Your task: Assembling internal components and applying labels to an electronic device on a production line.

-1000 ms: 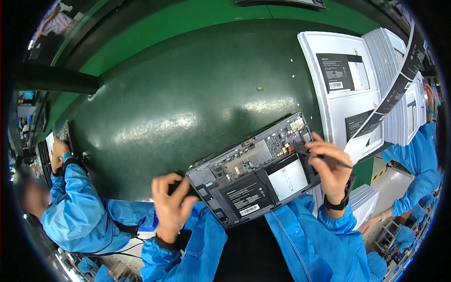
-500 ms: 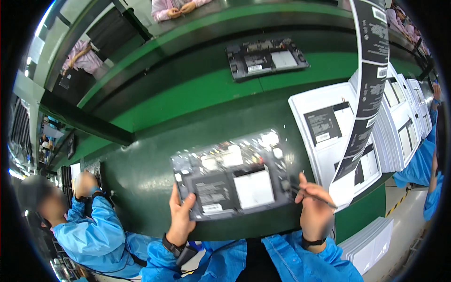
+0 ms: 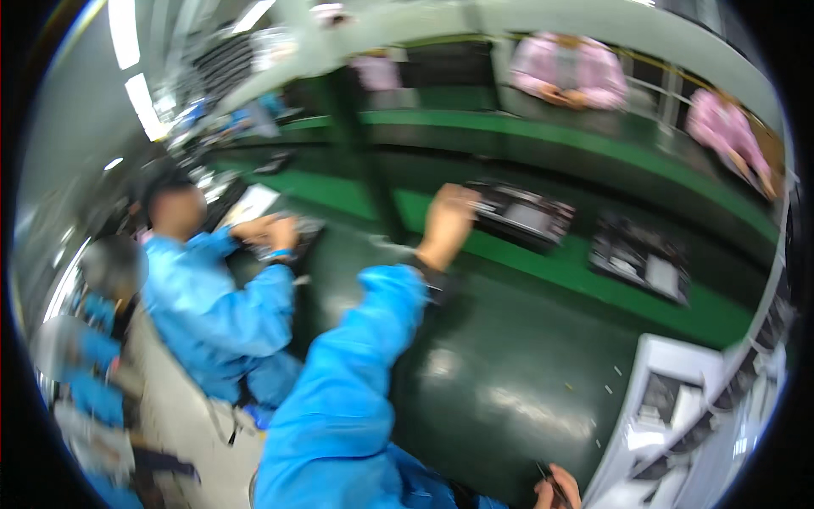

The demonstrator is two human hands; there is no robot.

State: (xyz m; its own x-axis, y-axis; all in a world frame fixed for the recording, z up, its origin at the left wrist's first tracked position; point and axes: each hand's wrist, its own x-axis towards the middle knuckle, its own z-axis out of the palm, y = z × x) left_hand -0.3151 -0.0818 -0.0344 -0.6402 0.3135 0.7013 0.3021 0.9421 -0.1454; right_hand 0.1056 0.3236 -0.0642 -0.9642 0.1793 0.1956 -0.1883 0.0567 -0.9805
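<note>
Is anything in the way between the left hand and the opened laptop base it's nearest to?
Nothing visible is. The left hand is right at the left end of that laptop base, though blur hides whether it grips it. The dark post stands left of the hand, and the other laptop base lies to the right.

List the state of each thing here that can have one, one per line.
Left laptop, uncovered, insides showing
Right laptop, uncovered, insides showing, lying flat
Left hand, at Left laptop's left end, grip blurred
Right hand, closed around dark tool
Tray, holding a battery
Label strip, curved, in front of Tray
Ceiling lights, lit
</note>
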